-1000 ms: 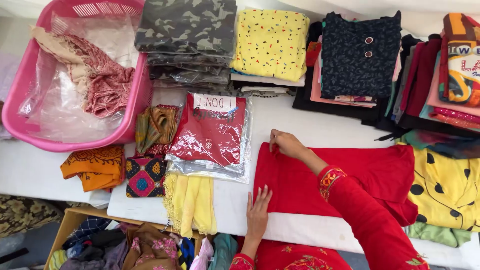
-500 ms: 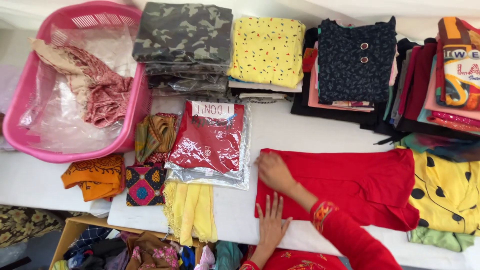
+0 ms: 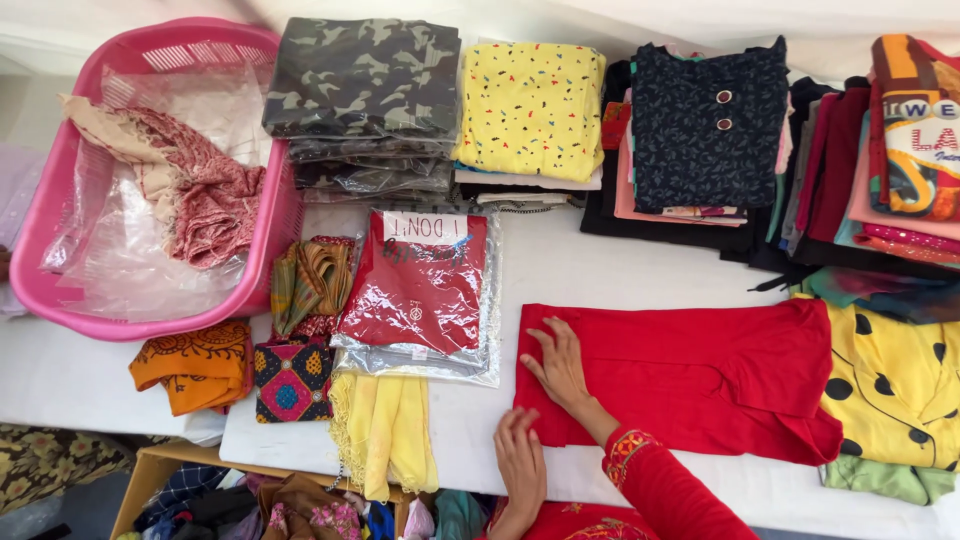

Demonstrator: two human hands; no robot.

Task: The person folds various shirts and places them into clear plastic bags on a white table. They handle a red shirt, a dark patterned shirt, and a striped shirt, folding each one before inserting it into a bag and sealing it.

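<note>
Two hands work one red garment (image 3: 690, 375) on the white table (image 3: 560, 265). Your right hand (image 3: 556, 362) lies flat on the garment's left end, fingers spread and pressing, gripping nothing. Your left hand (image 3: 520, 467) rests open on the table at the garment's lower left corner, fingers together and pointing away from you, also holding nothing.

From both hands the cloth runs off to your right, its long axis lying across the table, so the right hand is the one already on it and the left only meets its edge. The fabric looks soft, matte and plain, folded into a rough rectangle with a diagonal crease toward the far end.

Just left of your hands a red garment sealed in a glossy clear bag (image 3: 418, 290) lies beside fringed yellow cloth (image 3: 385, 430) that hangs over the table edge. Farther out stand folded stacks: camouflage (image 3: 362, 80), speckled yellow (image 3: 530, 105) and dark navy with two buttons (image 3: 705, 125). A pink basket (image 3: 60, 215) at far left holds crumpled plastic and a reddish scarf (image 3: 200, 190).
</note>
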